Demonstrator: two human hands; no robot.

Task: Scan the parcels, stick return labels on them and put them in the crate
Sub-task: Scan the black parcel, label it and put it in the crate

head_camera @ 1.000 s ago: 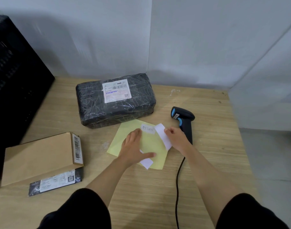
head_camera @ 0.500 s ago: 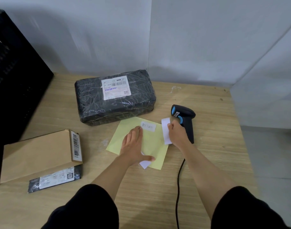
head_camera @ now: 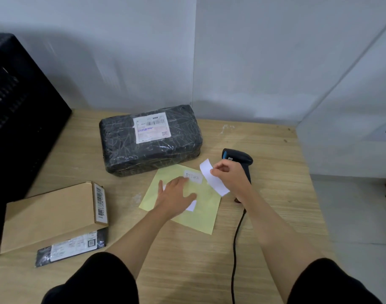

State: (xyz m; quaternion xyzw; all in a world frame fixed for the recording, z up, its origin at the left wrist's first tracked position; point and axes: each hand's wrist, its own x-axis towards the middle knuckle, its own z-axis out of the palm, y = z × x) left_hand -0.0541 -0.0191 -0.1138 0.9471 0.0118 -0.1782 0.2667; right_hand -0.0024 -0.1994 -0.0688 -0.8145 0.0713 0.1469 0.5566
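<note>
A yellow backing sheet (head_camera: 200, 213) lies mid-table with a white "RETURN" label (head_camera: 194, 177) still stuck on it. My left hand (head_camera: 176, 197) presses flat on the sheet. My right hand (head_camera: 230, 177) pinches a white label strip (head_camera: 212, 176) lifted off the sheet's right edge. Behind the sheet sits a big black wrapped parcel (head_camera: 150, 139) with a shipping label. At the left lie a brown cardboard parcel (head_camera: 51, 213) and a small black flat parcel (head_camera: 71, 246) partly under it. The black crate (head_camera: 18, 119) stands at the far left.
A black handheld barcode scanner (head_camera: 239, 157) lies behind my right hand, its cable (head_camera: 237, 249) running toward me down the wooden table (head_camera: 271, 172). White walls close off the back and right side; the table's right edge drops to the floor.
My right hand has peeled the white label up and away from the yellow sheet. My left hand stays pressed on the sheet.
</note>
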